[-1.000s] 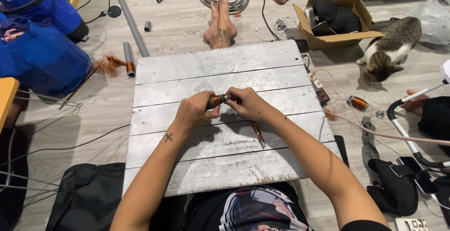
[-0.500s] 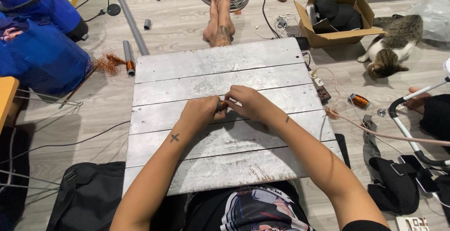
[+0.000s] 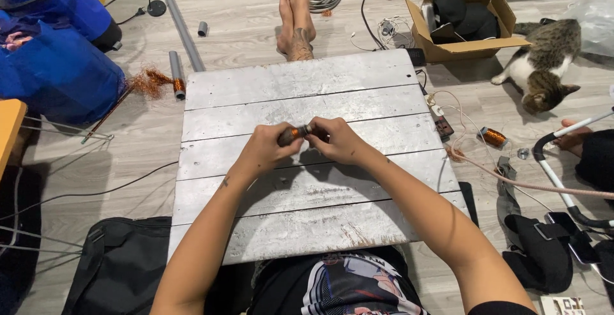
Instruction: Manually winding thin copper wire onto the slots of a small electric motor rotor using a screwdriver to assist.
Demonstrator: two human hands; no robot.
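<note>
In the head view, the left hand [image 3: 265,150] and the right hand [image 3: 337,140] meet over the middle of the desk [image 3: 307,85], a scuffed top of grey-painted planks. Both pinch a small copper-wound coil [image 3: 291,135], cylindrical and shiny, held just above the boards. A tabby cat [image 3: 543,65] lies on the wood-grain floor beside a cardboard box [image 3: 470,14].

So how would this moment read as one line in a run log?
left hand: grips small copper-wound part | right hand: pinches its end | over: grey plank board
</note>
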